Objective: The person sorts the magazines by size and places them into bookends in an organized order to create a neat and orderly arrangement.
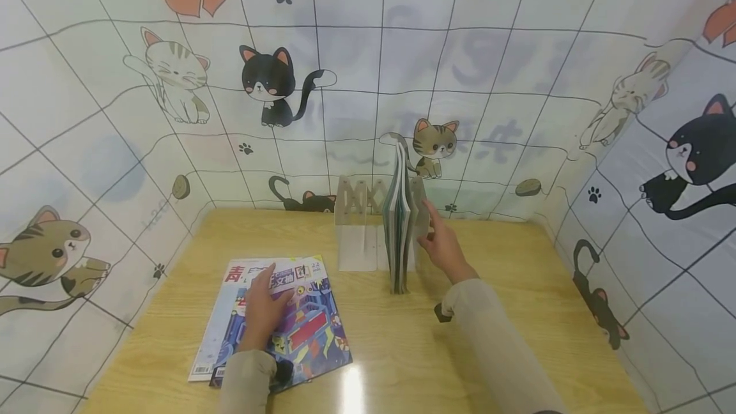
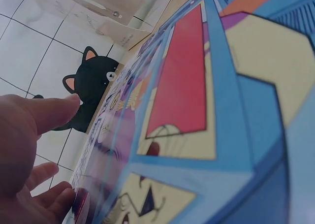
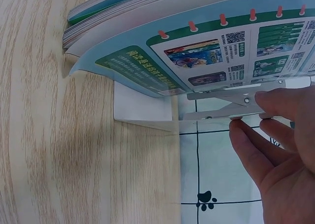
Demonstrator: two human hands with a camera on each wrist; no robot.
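My left hand (image 1: 263,308) rests over a colourful magazine (image 1: 313,328) lying on the table, thumb and fingers apart. Beneath that one, a paler magazine (image 1: 208,347) sticks out to the left. My right hand (image 1: 447,253) pinches the right end of a white expandable bookend (image 1: 358,248), whose crossed slats face the back wall. In the right wrist view the thumb lies on one side of the metal edge and the fingers (image 3: 248,147) on the other. Several thin magazines (image 1: 397,229) stand upright in the bookend toward its right side, their lower front corners jutting past its base.
A wooden table (image 1: 489,337) carries everything. Behind it and at both sides hang white cat-print sheets (image 1: 356,69) with a grid pattern. Two brownish stone-like ovals show at the back, one left (image 1: 181,187) and one right (image 1: 528,188).
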